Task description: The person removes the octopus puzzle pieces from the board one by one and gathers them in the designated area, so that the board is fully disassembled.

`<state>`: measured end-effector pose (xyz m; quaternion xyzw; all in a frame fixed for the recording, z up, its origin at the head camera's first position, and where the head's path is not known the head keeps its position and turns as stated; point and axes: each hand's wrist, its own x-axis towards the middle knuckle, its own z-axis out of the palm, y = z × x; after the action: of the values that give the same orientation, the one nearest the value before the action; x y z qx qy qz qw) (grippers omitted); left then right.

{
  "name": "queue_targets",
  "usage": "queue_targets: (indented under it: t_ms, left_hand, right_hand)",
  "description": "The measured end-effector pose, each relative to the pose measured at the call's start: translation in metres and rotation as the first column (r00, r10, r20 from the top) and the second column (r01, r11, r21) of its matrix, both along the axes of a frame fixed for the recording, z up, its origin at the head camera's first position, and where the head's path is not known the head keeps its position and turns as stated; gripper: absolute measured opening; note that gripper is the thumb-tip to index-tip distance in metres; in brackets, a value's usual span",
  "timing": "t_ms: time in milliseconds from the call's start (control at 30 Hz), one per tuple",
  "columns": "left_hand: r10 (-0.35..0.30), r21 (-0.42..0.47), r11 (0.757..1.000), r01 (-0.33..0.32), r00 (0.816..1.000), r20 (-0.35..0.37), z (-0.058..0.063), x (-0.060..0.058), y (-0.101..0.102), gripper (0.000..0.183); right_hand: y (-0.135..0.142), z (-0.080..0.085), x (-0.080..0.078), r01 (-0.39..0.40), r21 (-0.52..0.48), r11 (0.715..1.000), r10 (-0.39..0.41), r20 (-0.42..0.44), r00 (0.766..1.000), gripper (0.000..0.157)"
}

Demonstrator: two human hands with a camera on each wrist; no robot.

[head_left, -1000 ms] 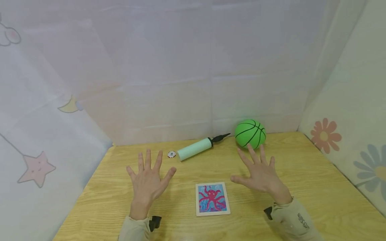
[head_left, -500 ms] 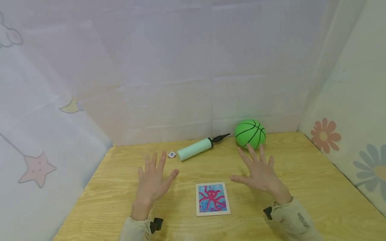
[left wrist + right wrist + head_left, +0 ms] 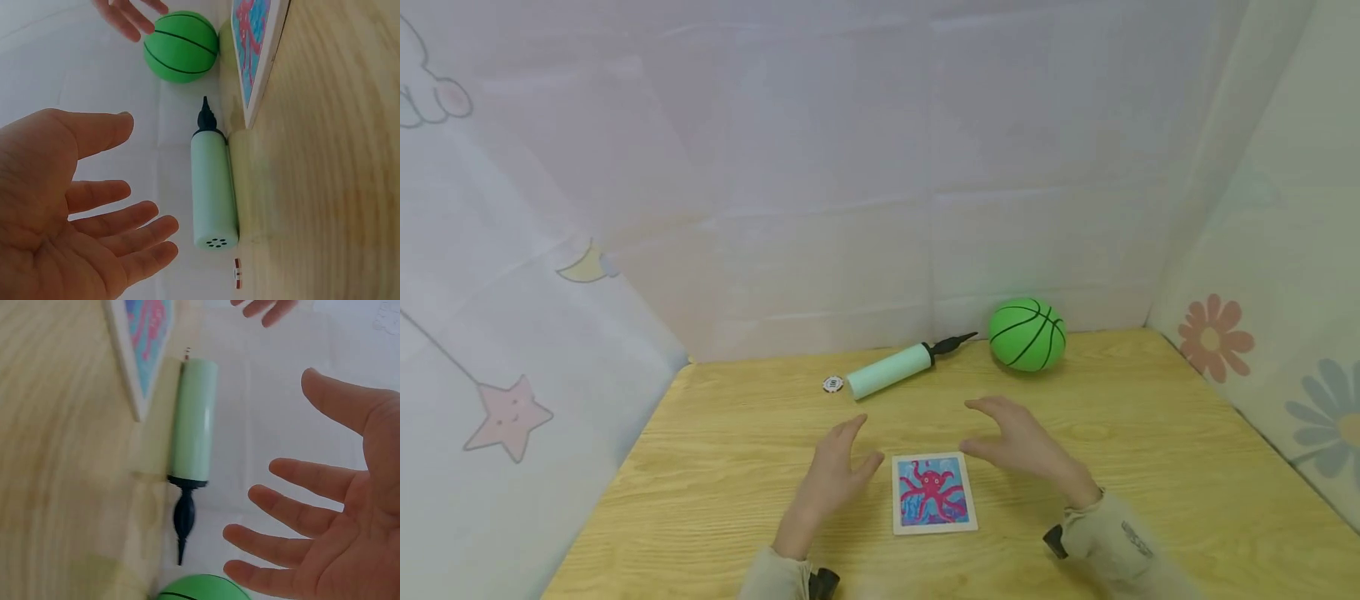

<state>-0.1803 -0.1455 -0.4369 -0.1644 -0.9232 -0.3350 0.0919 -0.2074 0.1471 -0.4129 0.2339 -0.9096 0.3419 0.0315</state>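
Note:
On the wooden table lies a flat square picture (image 3: 934, 493) of a pink octopus on blue with a white border. My left hand (image 3: 835, 475) hovers just left of it, fingers extended and thumb spread, holding nothing. Over the picture's upper right side is my right hand (image 3: 1018, 442), palm turned inward, also holding nothing. Both wrist views show loosely extended fingers apart from any object. Farther back lie a mint-green hand pump (image 3: 889, 372) with a black nozzle and a small poker chip (image 3: 832, 384). A green ball (image 3: 1027, 335) with black basketball lines sits at the back right.
The table (image 3: 715, 467) ends at a pale cloth backdrop (image 3: 820, 208) behind the pump and ball. Cloth walls printed with a star (image 3: 509, 417) and flowers (image 3: 1214, 337) flank it on both sides.
Both hands have turned palms inward from a spread, palms-down pose. The left moved right toward the octopus picture; the right moved slightly left. The objects on the table stay in place.

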Motion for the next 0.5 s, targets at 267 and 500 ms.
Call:
queue_targets:
  t_ms: [267, 500]
  left_hand:
    - [-0.047, -0.010, 0.999, 0.048, 0.993, 0.113, -0.009, 0.007, 0.013, 0.058]
    - [-0.069, -0.079, 0.993, 0.084, 0.982, 0.176, -0.014, 0.012, 0.022, 0.059]
  right_hand:
    - [-0.014, -0.018, -0.012, -0.028, -0.035, 0.999, 0.030, 0.046, 0.999, 0.051]
    - [-0.025, -0.022, -0.015, -0.064, -0.067, 0.996, 0.070, 0.088, 0.994, 0.049]
